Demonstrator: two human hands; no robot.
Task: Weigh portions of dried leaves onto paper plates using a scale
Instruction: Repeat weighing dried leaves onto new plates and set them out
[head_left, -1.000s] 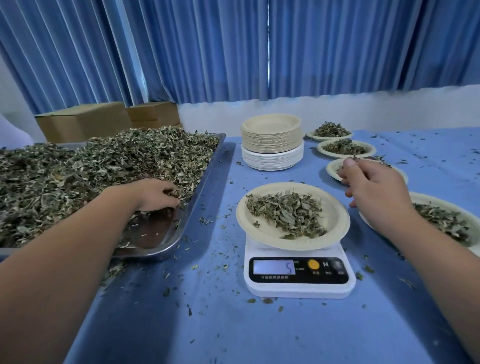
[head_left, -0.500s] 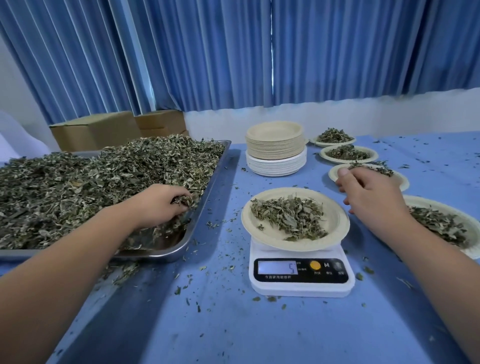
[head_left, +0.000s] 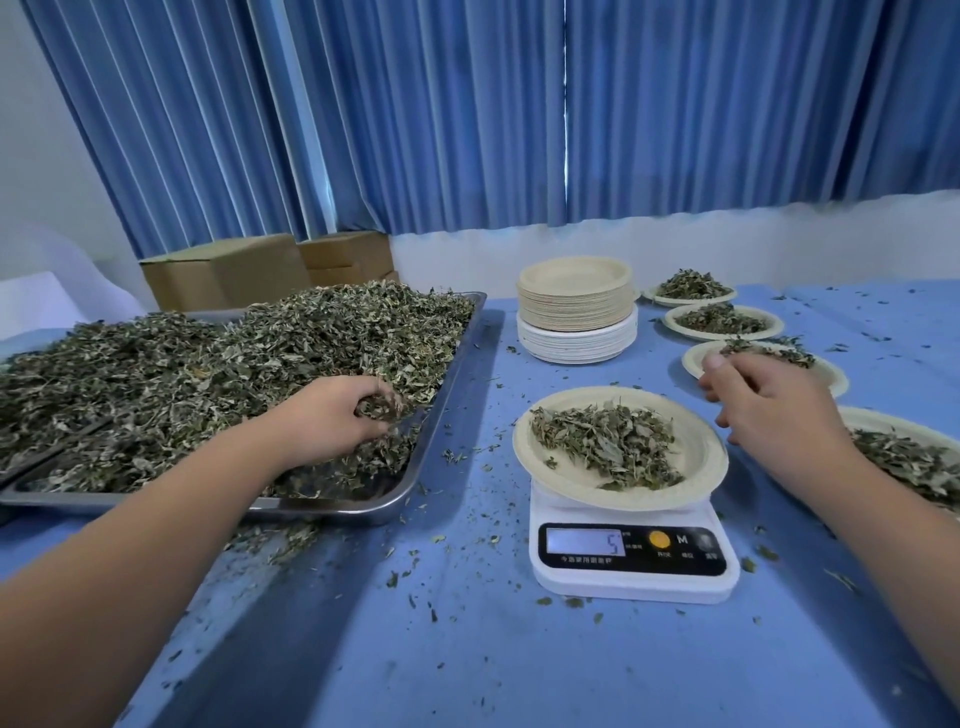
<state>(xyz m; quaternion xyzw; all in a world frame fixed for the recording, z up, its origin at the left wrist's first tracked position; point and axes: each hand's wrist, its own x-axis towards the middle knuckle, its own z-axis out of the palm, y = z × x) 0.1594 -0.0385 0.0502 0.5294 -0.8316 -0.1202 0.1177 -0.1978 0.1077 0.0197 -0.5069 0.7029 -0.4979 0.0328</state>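
Note:
A white digital scale (head_left: 634, 558) showing 5 stands on the blue table and carries a paper plate (head_left: 696, 457) with a small heap of dried leaves (head_left: 605, 444). To its left a metal tray (head_left: 415, 483) holds a big pile of dried leaves (head_left: 182, 374). My left hand (head_left: 332, 421) is in that pile near the tray's right side, fingers curled round a clump of leaves. My right hand (head_left: 769, 405) hovers just right of the plate on the scale, fingers loosely curled, holding nothing that I can see.
A stack of empty paper plates (head_left: 576, 312) stands behind the scale. Several filled plates (head_left: 722, 319) run along the right side. Cardboard boxes (head_left: 228, 270) sit behind the tray. Leaf crumbs lie scattered over the blue table (head_left: 467, 649).
My left hand has closed round a clump of leaves and lifted slightly from the tray. My right hand has stayed beside the plate on the scale. The reading is still 5.

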